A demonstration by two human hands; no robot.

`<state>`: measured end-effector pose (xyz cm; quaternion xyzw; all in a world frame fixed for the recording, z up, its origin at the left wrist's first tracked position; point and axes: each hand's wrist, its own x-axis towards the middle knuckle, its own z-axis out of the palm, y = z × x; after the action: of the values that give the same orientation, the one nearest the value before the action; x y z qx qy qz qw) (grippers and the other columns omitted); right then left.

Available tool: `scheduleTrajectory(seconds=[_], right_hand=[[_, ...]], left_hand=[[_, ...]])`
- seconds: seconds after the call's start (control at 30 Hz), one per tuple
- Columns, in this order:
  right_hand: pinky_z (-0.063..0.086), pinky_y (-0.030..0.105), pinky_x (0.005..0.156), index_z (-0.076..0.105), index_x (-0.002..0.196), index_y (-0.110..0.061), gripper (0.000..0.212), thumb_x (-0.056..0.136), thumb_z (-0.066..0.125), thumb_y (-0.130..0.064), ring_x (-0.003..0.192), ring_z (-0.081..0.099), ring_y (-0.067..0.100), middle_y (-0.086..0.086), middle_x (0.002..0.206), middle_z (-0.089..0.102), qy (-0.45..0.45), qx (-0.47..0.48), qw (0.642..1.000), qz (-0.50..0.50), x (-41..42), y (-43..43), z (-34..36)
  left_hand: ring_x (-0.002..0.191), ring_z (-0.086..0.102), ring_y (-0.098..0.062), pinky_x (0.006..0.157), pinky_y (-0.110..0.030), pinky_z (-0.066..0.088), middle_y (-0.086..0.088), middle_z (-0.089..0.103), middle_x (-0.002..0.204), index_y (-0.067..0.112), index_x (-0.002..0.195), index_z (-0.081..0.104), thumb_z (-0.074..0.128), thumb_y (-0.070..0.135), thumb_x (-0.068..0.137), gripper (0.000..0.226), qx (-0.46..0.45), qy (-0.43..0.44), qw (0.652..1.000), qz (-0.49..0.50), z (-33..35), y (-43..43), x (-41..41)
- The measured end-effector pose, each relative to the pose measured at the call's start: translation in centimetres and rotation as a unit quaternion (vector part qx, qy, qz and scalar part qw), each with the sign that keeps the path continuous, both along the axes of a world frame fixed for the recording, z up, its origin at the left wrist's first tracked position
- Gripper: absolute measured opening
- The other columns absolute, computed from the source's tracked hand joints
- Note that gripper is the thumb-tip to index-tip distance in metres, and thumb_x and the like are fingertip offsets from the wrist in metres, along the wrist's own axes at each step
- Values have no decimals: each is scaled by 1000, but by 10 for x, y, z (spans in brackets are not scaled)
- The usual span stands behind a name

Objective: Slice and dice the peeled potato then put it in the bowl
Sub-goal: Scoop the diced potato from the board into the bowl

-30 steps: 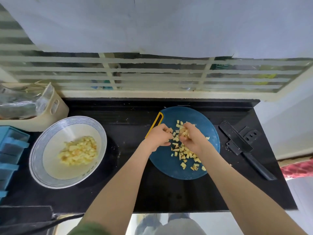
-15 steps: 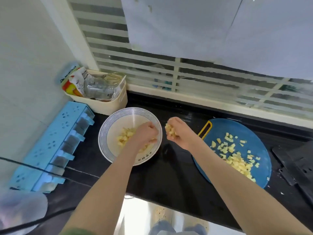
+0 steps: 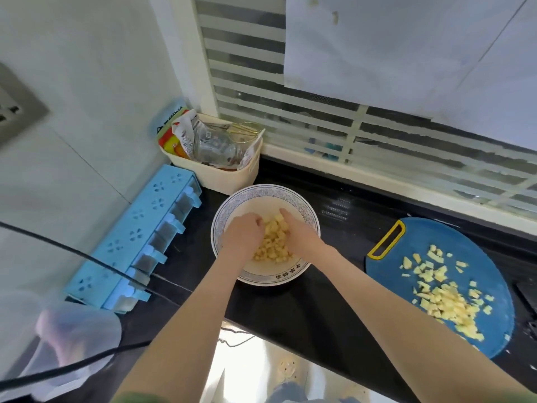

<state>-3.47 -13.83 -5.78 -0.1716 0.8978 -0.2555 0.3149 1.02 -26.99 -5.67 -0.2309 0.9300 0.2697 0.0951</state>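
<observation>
Left grip (image 3: 242, 231) and right grip (image 3: 300, 232) curl over dice (image 3: 273, 245) in the bowl (image 3: 261, 189), hold unclear; more dice (image 3: 447, 301) on the board (image 3: 436, 237) at 3 o'clock.

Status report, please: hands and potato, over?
Left hand, right hand both down in bowl, over diced potato; grip unclear. More dice wait on blue board. Nothing blocking.

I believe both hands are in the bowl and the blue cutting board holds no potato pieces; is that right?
Not quite: the head view shows the blue cutting board strewn with many diced potato pieces. The left hand and right hand are indeed in the bowl.
</observation>
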Motion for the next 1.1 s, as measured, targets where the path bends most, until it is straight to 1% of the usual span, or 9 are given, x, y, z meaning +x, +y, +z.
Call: scheduleTrajectory(seconds=[0.07, 0.17, 0.33, 0.5, 0.67, 0.77, 0.87, 1.03, 1.1], right_hand=[[39, 33, 97, 7, 154, -21, 68, 97, 44, -13, 126, 45, 28, 12, 149, 35, 8, -3, 1000, -2, 0, 2, -5], [24, 44, 115, -2, 154, -25, 67, 99, 36, -17, 142, 24, 32, 11, 158, 18, -18, -15, 1000, 1, 0, 4, -9], [35, 36, 104, -6, 153, -22, 81, 92, 36, 11, 130, 41, 33, 14, 147, 32, -38, -104, 993, -26, 3, 8, -1], [36, 37, 110, 18, 152, -20, 65, 96, 40, 5, 134, 40, 28, 14, 149, 36, -3, -128, 990, -51, 8, 18, -10], [40, 22, 87, 41, 141, -15, 46, 96, 49, -8, 102, 51, 11, 1, 123, 53, 64, -170, 968, -171, 3, 61, 6], [43, 26, 88, 41, 140, -12, 48, 94, 56, -12, 104, 54, 18, 7, 123, 54, 118, -120, 962, -214, -1, 119, 0], [41, 38, 96, 36, 141, -7, 63, 88, 66, -26, 121, 48, 30, 15, 131, 50, 113, -6, 956, -272, 4, 201, -13], [31, 48, 107, 9, 151, -18, 113, 69, 77, -56, 137, 24, 36, 17, 147, 24, 7, 181, 923, -338, 38, 335, -27], [25, 50, 112, -2, 151, -22, 126, 63, 79, -59, 141, 15, 39, 17, 151, 14, -44, 221, 931, -286, 46, 347, -35]], left_hand=[[80, 55, -19, 67, -30, 39, -3, 62, 90, 11, 106, 65, 33, 28, 101, 36, -10, -3, 1000, -11, -1, 2, -1], [81, 53, -19, 68, -31, 40, -3, 56, 87, 7, 102, 65, 36, 26, 101, 35, -29, 0, 999, -24, -2, 2, -1], [122, 40, -25, 94, -38, 42, -5, 42, 135, 16, 113, 63, 46, 12, 96, 24, -55, 2, 998, -22, -3, 5, 3], [107, 52, -24, 84, -35, 44, -5, 54, 117, 18, 119, 54, 40, 11, 97, 27, -18, 44, 999, -23, 4, 20, 8], [94, 57, -25, 75, -34, 44, -9, 52, 118, 17, 134, 44, 37, 15, 99, 35, 4, 82, 996, -38, 16, 61, -1], [89, 58, -27, 76, -37, 49, -11, 49, 121, 18, 135, 41, 40, 20, 98, 37, 6, 89, 990, -109, 17, 107, -10], [101, 57, -31, 85, -39, 48, -13, 44, 127, 25, 142, 34, 49, 29, 95, 49, 5, 20, 975, -220, 8, 165, -19], [87, 62, -30, 63, -35, 59, -14, 18, 150, 40, 151, 1, 66, 37, 85, 93, 77, -177, 921, -338, -18, 260, -24], [99, 61, -35, 72, -40, 59, -19, 3, 156, 41, 149, -13, 73, 39, 81, 110, 48, -205, 907, -364, -26, 271, -23]])
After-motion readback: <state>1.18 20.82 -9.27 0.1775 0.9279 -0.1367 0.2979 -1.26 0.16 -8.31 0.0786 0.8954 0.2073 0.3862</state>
